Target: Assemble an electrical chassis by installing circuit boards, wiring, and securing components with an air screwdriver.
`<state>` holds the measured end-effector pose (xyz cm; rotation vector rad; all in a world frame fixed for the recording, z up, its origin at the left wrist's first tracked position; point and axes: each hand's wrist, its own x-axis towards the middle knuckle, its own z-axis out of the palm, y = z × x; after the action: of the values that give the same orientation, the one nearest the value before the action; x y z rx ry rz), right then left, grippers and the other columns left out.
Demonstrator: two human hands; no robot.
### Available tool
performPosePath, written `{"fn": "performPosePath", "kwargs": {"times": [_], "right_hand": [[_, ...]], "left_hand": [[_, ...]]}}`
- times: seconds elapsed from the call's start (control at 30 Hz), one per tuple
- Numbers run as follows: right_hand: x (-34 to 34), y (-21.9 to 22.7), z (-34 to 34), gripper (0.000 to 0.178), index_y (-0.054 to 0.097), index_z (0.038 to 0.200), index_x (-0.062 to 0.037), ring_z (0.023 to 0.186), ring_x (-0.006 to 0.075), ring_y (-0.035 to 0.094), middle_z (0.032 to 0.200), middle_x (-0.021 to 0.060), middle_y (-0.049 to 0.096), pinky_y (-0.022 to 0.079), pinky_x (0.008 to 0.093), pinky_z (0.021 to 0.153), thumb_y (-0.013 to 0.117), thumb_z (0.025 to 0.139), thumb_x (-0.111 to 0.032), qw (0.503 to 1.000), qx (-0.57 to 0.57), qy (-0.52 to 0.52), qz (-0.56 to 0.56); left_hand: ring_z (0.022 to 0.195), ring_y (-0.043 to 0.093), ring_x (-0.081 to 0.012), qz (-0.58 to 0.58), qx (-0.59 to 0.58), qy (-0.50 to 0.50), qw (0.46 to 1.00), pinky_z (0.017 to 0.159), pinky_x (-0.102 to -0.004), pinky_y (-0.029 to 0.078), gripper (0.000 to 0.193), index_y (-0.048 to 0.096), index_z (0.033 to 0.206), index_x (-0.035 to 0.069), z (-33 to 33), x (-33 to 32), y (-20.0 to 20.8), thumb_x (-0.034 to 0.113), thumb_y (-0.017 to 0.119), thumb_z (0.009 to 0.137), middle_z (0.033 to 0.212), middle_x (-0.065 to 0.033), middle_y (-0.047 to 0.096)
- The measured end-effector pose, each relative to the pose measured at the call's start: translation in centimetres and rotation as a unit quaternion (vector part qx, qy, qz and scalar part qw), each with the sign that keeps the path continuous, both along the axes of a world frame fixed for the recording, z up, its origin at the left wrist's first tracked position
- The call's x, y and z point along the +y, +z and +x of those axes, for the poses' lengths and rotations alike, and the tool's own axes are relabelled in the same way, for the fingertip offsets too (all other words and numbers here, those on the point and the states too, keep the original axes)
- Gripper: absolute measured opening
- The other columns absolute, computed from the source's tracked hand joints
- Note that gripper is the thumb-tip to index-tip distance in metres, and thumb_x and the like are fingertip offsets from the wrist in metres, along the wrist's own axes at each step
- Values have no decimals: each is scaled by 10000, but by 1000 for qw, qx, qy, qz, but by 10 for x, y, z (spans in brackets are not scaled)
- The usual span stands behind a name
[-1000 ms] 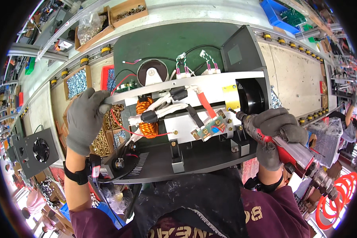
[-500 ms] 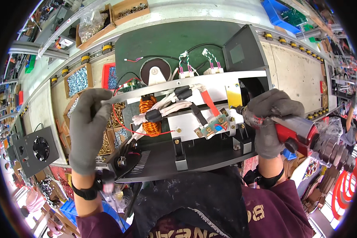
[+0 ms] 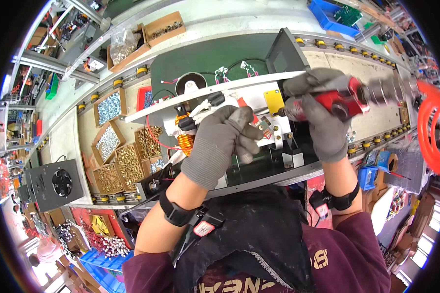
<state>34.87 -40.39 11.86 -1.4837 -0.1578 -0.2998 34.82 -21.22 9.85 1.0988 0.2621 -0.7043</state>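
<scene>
A red power screwdriver (image 3: 338, 101) lies sideways in my right hand (image 3: 327, 139), which is wrapped round it. The driver's nose points left, close to the yellow plate (image 3: 274, 101) on an open black metal case (image 3: 259, 177). My left hand (image 3: 220, 139) hovers over the middle of that case with curled fingers; whatever they may hold is hidden. Beside its fingertips is a small circuit board (image 3: 264, 129). A copper-wound coil (image 3: 185, 144) shows left of my left hand, partly covered. Across the case's far side runs a long pale metal bar (image 3: 171, 103), tilted, its left end free.
Cardboard boxes of brass fasteners (image 3: 128, 166) and silver screws (image 3: 109, 108) stand left of the case. A black panel with a fan (image 3: 62, 183) lies farther left. A red coiled hose (image 3: 428, 141) hangs at the right. Rollers (image 3: 320, 43) line the bench's far edge.
My left hand has left the bar's left end and moved right, over the case. The screwdriver has swung and risen with my right hand. The whole view has shifted.
</scene>
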Motion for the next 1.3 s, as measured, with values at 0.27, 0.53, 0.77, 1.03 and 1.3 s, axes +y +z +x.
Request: {"fn": "performPosePath", "kwargs": {"times": [0.27, 0.53, 0.77, 1.03, 1.3], "right_hand": [[-6, 27, -35, 327, 489, 1042, -126, 646, 187, 406, 720, 34, 398, 374, 308, 543, 621, 756, -215, 975, -177, -37, 128], [-3, 34, -32, 309, 435, 937, -168, 729, 180, 440, 745, 21, 382, 406, 289, 604, 659, 731, -227, 982, -139, 1, 127], [1, 28, -30, 378, 358, 872, -143, 807, 142, 416, 817, 20, 357, 390, 272, 683, 664, 762, -335, 989, -130, 42, 63], [-12, 15, 1, 295, 402, 1009, -69, 783, 206, 459, 876, 62, 427, 415, 353, 634, 587, 824, -205, 987, -122, 106, 16], [5, -4, 46, 277, 509, 1003, -6, 673, 121, 581, 832, 105, 616, 503, 251, 590, 569, 746, 78, 996, -76, 14, 55]], "left_hand": [[837, 632, -242, -104, 41, 58, 992, 621, -277, 568, 352, 471, 1093, -55, -5, -24, -12, 266, 461, 949, 934, -161, 582], [807, 635, -246, -163, 101, 39, 981, 677, -325, 579, 313, 499, 1052, -35, -2, -34, -17, 259, 457, 951, 935, -149, 574], [865, 614, -241, -204, 127, 81, 967, 732, -336, 568, 295, 471, 1100, -27, -2, -42, -18, 229, 415, 965, 983, -149, 570], [780, 625, -217, -145, 147, 47, 977, 638, -293, 567, 408, 457, 1121, -25, -2, -36, -16, 335, 487, 931, 925, -146, 590], [496, 510, -112, -52, 127, -8, 991, 386, -210, 386, 530, 520, 1088, -52, 2, -18, -12, 434, 554, 879, 686, -76, 562]]}}
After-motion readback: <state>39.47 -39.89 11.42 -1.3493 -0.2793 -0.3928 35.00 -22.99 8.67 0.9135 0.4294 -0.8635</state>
